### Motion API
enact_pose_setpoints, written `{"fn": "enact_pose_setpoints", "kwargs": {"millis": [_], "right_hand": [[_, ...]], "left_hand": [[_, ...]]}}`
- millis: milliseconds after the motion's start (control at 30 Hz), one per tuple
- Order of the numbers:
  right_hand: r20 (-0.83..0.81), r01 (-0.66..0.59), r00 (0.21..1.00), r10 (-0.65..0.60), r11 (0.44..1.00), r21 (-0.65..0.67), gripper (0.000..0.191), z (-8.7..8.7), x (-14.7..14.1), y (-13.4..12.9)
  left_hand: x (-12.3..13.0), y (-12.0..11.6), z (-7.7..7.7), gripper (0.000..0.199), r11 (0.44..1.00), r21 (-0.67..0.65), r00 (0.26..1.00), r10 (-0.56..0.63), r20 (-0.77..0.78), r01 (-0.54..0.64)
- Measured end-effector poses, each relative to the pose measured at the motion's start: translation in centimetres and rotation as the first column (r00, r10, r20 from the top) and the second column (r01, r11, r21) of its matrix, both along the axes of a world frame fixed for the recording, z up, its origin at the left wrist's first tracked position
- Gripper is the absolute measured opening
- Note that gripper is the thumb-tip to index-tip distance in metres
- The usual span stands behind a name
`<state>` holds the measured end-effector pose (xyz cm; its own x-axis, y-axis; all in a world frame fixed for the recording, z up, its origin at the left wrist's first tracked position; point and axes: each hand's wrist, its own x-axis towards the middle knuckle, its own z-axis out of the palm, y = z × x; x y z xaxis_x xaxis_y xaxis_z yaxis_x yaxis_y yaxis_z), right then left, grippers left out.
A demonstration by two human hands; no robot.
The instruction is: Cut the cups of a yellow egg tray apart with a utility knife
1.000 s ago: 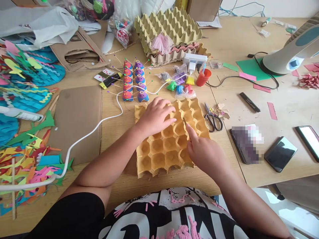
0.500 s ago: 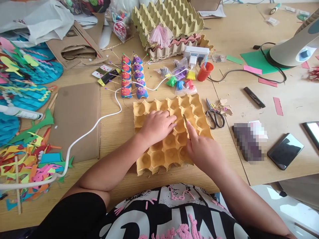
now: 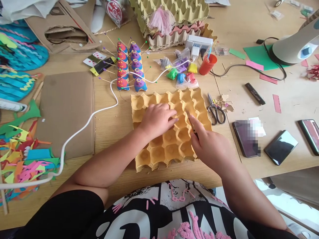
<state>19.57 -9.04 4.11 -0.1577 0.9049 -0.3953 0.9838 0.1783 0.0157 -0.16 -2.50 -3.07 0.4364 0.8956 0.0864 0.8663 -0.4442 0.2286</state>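
Right hand [image 3: 213,149] grips knife [image 3: 192,126], more of it now showing. Left hand [image 3: 158,120], thumb parted, touches tray [image 3: 171,136], far edge ahead.

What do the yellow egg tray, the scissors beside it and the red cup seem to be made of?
Egg tray: probably moulded paper pulp, matte, judging by its rough, uneven edges.
Scissors: grey blades with a dull sheen, so likely metal; the dark handles could be coated metal or plastic.
Red cup: likely plastic, given its smooth, evenly coloured wall.

Bright, soft light; glare on floor [image 3: 294,206]
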Motion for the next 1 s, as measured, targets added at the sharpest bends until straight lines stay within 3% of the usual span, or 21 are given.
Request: {"fn": "enact_pose_setpoints", "kwargs": {"millis": [133,400,733,933,1000], "right_hand": [[0.006,-0.014,1.0,0.014,0.998,0.054,0.068,0.6,-0.2,-0.2],[0.069,-0.04,0.997,0.038,0.999,0.017,0.067,-0.5,-0.6,-0.2],[0.14,-0.072,0.988,0.073,0.997,-0.007,0.069,-0.3,-1.7,0.5],[0.198,-0.186,0.962,0.189,0.982,-0.035,0.073,0.1,-1.5,-0.5],[0.173,-0.168,0.971,0.167,0.986,-0.009,0.072,-0.2,-1.6,-0.3]], "left_hand": [[0.0,0.0,-0.1,0.023,1.0,-0.005,1.0,0.002,0.013,-0.002],[0.1,-0.1,0.2,0.021,1.0,0.003,1.0,0.007,0.007,-0.007],[0.1,-0.1,0.2,0.027,1.0,-0.008,1.0,-0.004,0.027,0.004],[0.1,-0.1,0.1,0.026,1.0,-0.004,1.0,0.0,0.017,0.0],[0.0,-0.1,0.0,0.026,1.0,0.002,1.0,-0.009,0.004,0.009]]}}
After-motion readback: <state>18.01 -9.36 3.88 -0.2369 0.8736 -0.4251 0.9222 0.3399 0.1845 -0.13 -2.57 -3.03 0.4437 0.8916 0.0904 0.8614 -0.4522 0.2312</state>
